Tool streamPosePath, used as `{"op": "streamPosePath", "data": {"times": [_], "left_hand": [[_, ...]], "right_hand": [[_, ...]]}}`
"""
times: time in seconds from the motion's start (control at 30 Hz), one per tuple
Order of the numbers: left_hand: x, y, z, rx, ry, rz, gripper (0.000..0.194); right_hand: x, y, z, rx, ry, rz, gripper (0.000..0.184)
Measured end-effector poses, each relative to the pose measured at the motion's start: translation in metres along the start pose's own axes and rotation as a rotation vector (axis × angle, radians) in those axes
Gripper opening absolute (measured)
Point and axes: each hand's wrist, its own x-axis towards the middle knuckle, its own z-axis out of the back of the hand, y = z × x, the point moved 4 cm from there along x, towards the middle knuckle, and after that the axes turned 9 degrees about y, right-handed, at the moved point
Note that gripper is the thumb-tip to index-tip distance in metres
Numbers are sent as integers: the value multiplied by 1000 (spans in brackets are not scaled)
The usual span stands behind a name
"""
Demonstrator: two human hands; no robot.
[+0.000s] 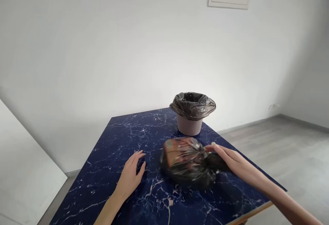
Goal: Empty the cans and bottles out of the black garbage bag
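Black plastic, thin and crinkled, is gathered under the right hand [228, 161], whose grip closes on the twisted end of a filled bag [187, 161]; the bag is blurred, something brownish showing through its left side. It lies on the blue marbled tabletop [123, 132], stretching leftward from that hand toward the middle. The left hand [131, 177] rests flat on the tabletop just beside the bag's left end, fingers spread and loose, holding nothing, apart from the plastic. Behind the bag, near the far edge, stands a small pale bin [190, 123] lined with another black bag [192, 105].
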Motion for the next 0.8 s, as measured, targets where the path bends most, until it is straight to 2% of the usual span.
{"op": "streamPosePath", "data": {"times": [0.07,0.13,0.2,0.3,0.37,0.43,0.5,0.57,0.7,0.8], "left_hand": [[0,-22,14,-93,-108,-6,33],[-1,-50,29,-171,-198,-45,29],[-3,-83,40,-200,-208,-149,24],[-6,-135,48,-129,-67,-357,20],[-8,-163,47,-40,56,-434,22],[-11,-183,43,50,165,-479,27],[-14,-192,36,125,236,-519,34],[-16,-193,31,175,251,-549,38],[-18,-180,29,162,171,-584,28],[-20,-174,37,84,67,-646,16]], "right_hand": [[-4,12,-14,7,-36,28,67],[-6,19,-26,30,-10,40,64],[-8,23,-37,27,64,58,55],[-15,32,-56,-85,199,130,36],[-22,37,-68,-125,281,179,34],[-29,39,-77,-124,326,193,37],[-35,38,-82,-141,332,176,37],[-40,36,-83,-167,322,145,37],[-44,28,-78,-121,321,76,31],[-44,25,-72,-79,270,101,29]]}}
